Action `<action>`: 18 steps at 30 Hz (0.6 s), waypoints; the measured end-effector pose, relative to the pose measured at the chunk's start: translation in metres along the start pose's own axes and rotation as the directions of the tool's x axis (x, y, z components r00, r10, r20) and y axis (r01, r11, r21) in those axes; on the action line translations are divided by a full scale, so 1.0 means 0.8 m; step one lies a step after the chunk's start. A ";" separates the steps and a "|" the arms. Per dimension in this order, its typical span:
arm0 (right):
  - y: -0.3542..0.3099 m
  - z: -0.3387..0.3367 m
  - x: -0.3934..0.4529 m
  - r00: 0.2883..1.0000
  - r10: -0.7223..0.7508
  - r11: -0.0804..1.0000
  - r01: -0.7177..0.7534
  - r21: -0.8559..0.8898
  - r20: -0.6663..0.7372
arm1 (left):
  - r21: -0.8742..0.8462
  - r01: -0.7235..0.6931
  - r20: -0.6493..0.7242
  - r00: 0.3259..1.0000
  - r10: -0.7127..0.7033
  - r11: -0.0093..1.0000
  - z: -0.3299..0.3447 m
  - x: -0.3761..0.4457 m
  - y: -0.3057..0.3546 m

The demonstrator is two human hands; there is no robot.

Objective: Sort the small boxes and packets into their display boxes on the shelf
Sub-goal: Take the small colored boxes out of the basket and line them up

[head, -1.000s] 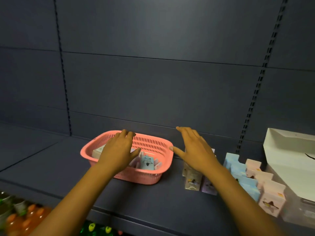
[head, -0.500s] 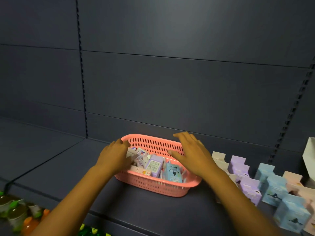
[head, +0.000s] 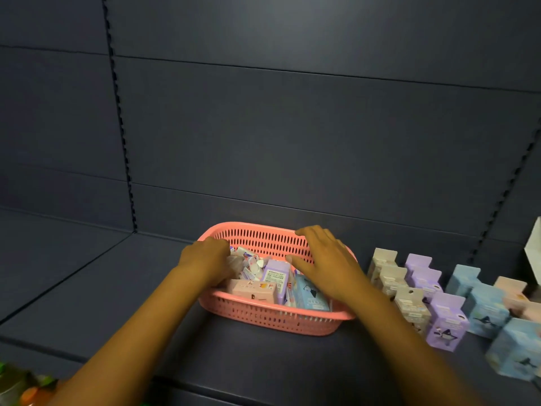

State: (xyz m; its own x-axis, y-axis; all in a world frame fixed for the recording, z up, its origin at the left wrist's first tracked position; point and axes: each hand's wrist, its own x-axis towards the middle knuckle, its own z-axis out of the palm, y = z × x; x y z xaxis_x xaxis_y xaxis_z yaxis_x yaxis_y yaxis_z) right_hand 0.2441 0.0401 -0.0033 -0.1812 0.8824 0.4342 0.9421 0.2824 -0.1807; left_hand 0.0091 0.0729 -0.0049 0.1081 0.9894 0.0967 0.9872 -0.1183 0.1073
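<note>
So a pink basket point(head: 275, 317) is parked on the dark shelf point(head: 87, 288), pushed fairly close to the back panel point(head: 292, 142), probably so the mixed stock is kept within easy reach of both arms. It's stuffed with loose small boxes and packets: a pink box point(head: 254, 290) is lying flat near the front wall, a purple box point(head: 276, 276) is stood up behind it, a blue box point(head: 311, 297) is leaned beside that, and a heap of little white packets point(head: 248, 262) is piled toward the left end.

The left hand point(head: 206, 260) is dug into that packet heap with the fingers curled down. Whether anything is actually pinched can't be told, since the fingertips are buried under the knuckles. The right hand point(head: 325, 263) is held over the right half of the basket, fingers spread and fairly straight, nothing gripped. It looks like it's just hovered there ready for a pick, or maybe to steady the rim.

Off to the right, rows of display boxes point(head: 439, 300) are lined up by colour, beige, purple, blue, pinkish, which is presumably why matching items get dropped by colour. A white carton point(head: 534, 253) is cut off at the right edge, and some bottles point(head: 17, 388) are glimpsed on the level below.

Nothing seems sorted out of the basket at this point, so it's judged to be early going.
</note>
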 end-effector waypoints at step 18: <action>-0.015 0.013 0.026 0.989 -0.021 1.000 0.018 0.022 0.149 | -0.738 -0.145 -0.047 0.985 0.164 0.660 -0.028 -0.015 -0.037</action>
State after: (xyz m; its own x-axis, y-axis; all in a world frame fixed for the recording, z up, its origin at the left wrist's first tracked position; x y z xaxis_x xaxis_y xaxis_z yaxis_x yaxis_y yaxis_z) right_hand 0.2258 0.0593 -0.0011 -0.2409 0.9226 0.3012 0.9324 0.3061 -0.1919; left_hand -0.0242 0.0630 0.0132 0.2630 0.9516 0.1590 0.5486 -0.2830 0.7867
